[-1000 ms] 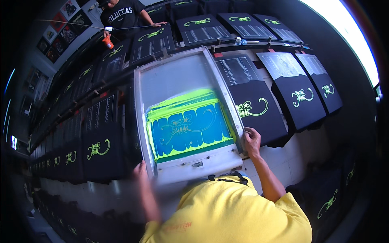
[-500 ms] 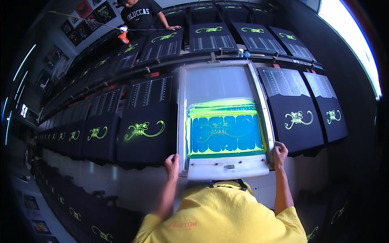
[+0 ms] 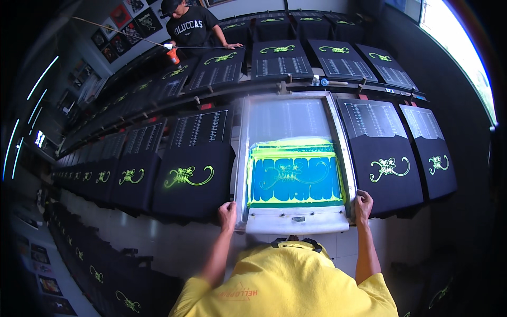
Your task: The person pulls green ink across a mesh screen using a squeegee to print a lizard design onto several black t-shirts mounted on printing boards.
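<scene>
A metal-framed printing screen (image 3: pixel 293 219) with a blue stencil area and yellow-green ink lies flat over a black shirt on the long table. My left hand (image 3: pixel 228 215) grips the frame's near left corner. My right hand (image 3: pixel 363 205) grips its near right corner. A black shirt with a yellow-green scroll print (image 3: pixel 186 177) lies directly left of the screen, and another printed shirt (image 3: pixel 388 169) lies directly right.
Rows of black shirts on boards fill the long table (image 3: pixel 132 224) and a second row behind. A person in a black shirt (image 3: pixel 191 29) stands at the far end holding an orange tool (image 3: pixel 172 55). A small bottle (image 3: pixel 315 80) stands behind the screen.
The screen and both my hands have shifted to the right along the row; a freshly printed shirt now lies uncovered to its left.
</scene>
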Tool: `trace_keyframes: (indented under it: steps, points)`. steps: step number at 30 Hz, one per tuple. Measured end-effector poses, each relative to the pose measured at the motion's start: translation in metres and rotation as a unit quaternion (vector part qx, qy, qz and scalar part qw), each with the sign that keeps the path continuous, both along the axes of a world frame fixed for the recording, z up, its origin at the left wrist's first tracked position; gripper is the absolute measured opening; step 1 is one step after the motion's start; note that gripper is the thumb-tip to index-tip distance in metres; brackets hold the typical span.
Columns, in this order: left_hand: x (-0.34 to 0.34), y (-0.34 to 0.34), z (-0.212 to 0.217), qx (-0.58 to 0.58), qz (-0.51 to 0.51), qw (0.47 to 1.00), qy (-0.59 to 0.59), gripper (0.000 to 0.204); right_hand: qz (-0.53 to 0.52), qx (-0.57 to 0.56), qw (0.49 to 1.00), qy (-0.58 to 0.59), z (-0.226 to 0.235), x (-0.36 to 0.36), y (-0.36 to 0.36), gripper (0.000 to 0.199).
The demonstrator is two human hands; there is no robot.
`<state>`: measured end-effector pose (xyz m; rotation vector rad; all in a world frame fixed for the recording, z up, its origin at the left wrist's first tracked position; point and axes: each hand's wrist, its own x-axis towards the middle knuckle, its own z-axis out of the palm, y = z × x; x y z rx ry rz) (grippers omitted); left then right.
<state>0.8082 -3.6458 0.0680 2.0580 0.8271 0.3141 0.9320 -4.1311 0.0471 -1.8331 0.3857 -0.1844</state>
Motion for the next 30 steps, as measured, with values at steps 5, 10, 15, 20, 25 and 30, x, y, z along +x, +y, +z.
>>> trace_keyframes:
  steps: [5,10,15,20,25,30]
  points:
    - [0.002,0.004,-0.007,0.004,0.0,1.0,0.01,0.034,0.0,0.003,1.0,0.005,0.006,0.003,0.004,0.023]
    - [0.004,0.008,-0.01,0.003,0.0,1.0,0.01,0.033,-0.005,-0.012,1.0,0.004,0.007,0.002,0.008,0.024]
    - [0.002,0.015,-0.023,-0.032,0.011,0.999,-0.011,0.032,-0.004,0.003,1.0,0.015,0.003,0.001,0.011,0.023]
    - [0.001,0.017,-0.026,-0.066,0.013,0.997,-0.023,0.032,-0.001,0.017,1.0,-0.005,0.006,0.0,0.013,0.024]
    - [0.006,0.019,-0.017,-0.004,-0.027,0.999,0.042,0.028,0.009,0.015,1.0,0.009,0.0,0.002,0.013,0.025]
    - [0.011,0.027,-0.023,-0.008,-0.027,0.996,0.086,0.026,-0.005,-0.035,0.998,-0.046,-0.019,0.001,0.017,0.016]
